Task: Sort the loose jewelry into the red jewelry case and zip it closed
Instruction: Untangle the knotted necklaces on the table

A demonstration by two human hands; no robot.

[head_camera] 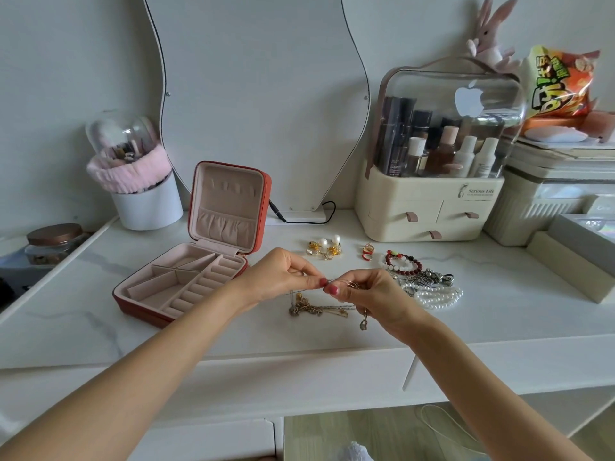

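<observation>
At the white marble-patterned vanity top (332, 331), we hold a thin silver chain necklace (336, 281) between both hands, just above the surface. Our left hand (283, 276) pinches one end with thumb and forefinger; our right hand (369, 291) pinches the other end, fingers curled, and part of the chain hangs down below them toward the table. Directly beneath lies a tangle of gold and silver chains (319, 309), close to the table's front edge. To our left the red square zip jewelry case (186, 281) sits open, its lid upright and its pink-lined compartments showing nothing inside; its near corner reaches close to the front edge. Bare tabletop lies between the case and the tangle. Behind our hands rest gold-and-pearl earrings (324, 249) and small red-and-gold rings (367, 252). To the right, a dark red bead bracelet (404, 261), a silver metal piece (429, 277) and white pearl strands (436, 296) crowd together. A cream cosmetics organiser with a clear dome (429, 201) stands at the back, beside the wavy-edged mirror (263, 94).
</observation>
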